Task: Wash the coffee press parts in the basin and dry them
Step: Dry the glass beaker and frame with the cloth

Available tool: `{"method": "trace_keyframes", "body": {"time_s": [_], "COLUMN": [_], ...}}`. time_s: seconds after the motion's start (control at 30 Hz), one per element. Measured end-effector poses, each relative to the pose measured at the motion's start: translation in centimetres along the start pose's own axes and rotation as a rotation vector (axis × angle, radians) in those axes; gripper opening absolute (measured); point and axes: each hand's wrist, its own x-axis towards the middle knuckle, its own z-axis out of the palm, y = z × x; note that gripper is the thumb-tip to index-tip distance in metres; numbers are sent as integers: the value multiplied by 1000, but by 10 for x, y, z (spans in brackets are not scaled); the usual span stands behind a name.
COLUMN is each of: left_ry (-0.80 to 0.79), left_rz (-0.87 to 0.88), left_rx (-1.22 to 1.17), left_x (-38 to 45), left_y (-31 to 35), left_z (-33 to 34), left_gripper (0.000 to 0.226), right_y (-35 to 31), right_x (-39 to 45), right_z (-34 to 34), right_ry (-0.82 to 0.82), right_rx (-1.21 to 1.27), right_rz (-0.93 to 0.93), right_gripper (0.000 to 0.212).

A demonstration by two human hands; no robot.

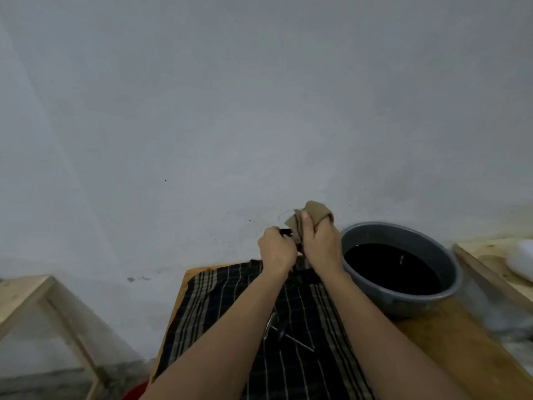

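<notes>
Far left of my hands I see a pale wooden frame (43, 301). Below my forearms a dark striped cloth (230, 287) covers the wooden counter (450, 342), and a metal plunger rod (291, 339) lies on it between my arms. My left hand (277, 252) is curled around a small black coffee press part (286, 232), raised above the cloth's far edge. Touching it, my right hand (320, 243) grips a tan drying cloth (313, 215) bunched against that part. Just right of my right hand sits the grey basin (403, 229) of dark water; further right, another wooden frame (490, 255).
</notes>
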Motion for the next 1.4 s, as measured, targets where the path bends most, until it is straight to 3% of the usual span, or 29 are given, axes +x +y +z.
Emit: {"method": "trace_keyframes", "body": {"time_s": [0.1, 0.2, 0.33, 0.43, 0.53, 0.67, 0.8, 0.87, 0.93, 1.0, 1.07, 1.17, 1.33, 1.4], "left_ry": [-13, -16, -156, -254, -293, -418, -564, -606, -621, -608, -557, -462, -394, -430], "left_rz": [98, 199, 435, 539, 682, 837, 906, 876, 809, 701, 573, 353, 48, 0], "left_rx": [125, 226, 398, 644, 811, 867, 805, 676, 528, 410, 325, 206, 147, 129], "left_x": [-2, 6, 3, -11, -25, -33, -43, -43, -44, -49, -54, -60, -58, -54], "left_y": [-3, -13, -17, -27, -34, -38, -47, -49, -53, -57, -62, -65, -73, -75], "left_z": [-6, -22, -27, -18, -2, 22, 42, 52, 66, 81, 93, 107, 114, 112], "left_gripper": [30, 40, 32, 55, 65, 66, 68, 64, 60, 57, 52, 46, 40, 37], "right_y": [-6, -7, 1, 9, 21, 44, 71, 80, 91, 102, 111, 125, 136, 143], "right_x": [19, 16, -10, -11, -12, -18, -40, -59, -77, -91, -103, -120, -131, -132], "right_z": [-9, -25, -17, -19, -29, -49, -79, -89, -92, -93, -90, -82, -87, -99], "right_ry": [61, 40, -132, -79, -169, -304, -309, -264, -254, -93, 170, 445, 306, 263], "right_rx": [57, 125, -122, -260, -209, -226, 2, 326, 824, 1164, 1302, 1217, 677, 536], "right_rz": [69, -24, -183, 40, 328, 617, 903, 986, 986, 932, 845, 774, 727, 753], "right_gripper": [47, 35, 30, 34, 35, 49, 43, 35, 42, 47, 41, 33, 30, 33]}}
